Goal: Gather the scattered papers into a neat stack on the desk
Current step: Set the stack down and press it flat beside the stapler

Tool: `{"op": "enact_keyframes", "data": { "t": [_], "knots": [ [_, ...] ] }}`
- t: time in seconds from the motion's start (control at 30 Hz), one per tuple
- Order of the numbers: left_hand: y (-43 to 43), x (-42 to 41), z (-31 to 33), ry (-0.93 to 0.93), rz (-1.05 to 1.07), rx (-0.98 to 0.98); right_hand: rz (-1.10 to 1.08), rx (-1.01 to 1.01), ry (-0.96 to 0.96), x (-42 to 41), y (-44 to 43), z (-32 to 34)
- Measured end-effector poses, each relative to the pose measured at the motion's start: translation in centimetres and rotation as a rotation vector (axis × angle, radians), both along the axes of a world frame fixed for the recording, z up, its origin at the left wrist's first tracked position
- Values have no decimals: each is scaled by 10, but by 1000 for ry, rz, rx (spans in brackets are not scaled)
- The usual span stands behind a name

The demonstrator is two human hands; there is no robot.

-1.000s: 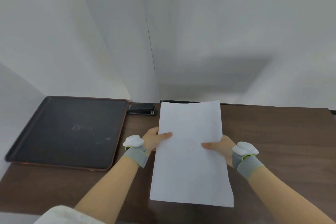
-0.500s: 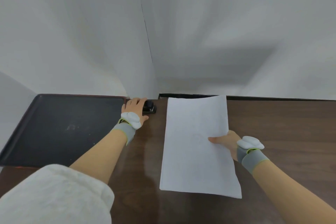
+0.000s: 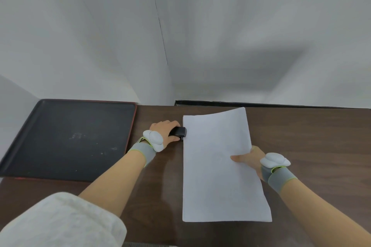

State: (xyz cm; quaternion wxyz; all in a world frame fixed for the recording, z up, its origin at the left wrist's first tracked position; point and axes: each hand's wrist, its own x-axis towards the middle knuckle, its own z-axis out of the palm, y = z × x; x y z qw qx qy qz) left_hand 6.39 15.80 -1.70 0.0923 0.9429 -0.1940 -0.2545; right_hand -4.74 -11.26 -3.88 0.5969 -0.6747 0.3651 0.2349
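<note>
A stack of white papers lies lengthwise on the dark wooden desk, its far right corner curling up a little. My right hand grips the stack at its right edge, thumb on top. My left hand is closed around a black stapler, whose nose touches the stack's left edge near the far corner. Both wrists wear grey bands with white sensors.
A large black tray with a reddish rim sits on the left part of the desk. White walls rise right behind the desk. A white sleeve covers my left upper arm at the bottom left.
My left hand let go of the papers, reached to the stapler at the back by the tray, and has brought it to the stack's left edge. My right hand keeps holding the papers.
</note>
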Motion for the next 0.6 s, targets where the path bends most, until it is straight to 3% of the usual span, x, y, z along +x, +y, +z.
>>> {"op": "enact_keyframes", "data": {
  "t": [0.33, 0.43, 0.6],
  "knots": [
    [-9, -12, -9, -36, 43, -54, 26, 4, -16, -7, 3, -5],
    [-9, -10, -7, -22, 153, -128, 33, -9, -28, -6, 4, -4],
    [-24, 1, -11, -202, 353, -174, 50, -21, -23, -6, 4, -6]
  ]
}}
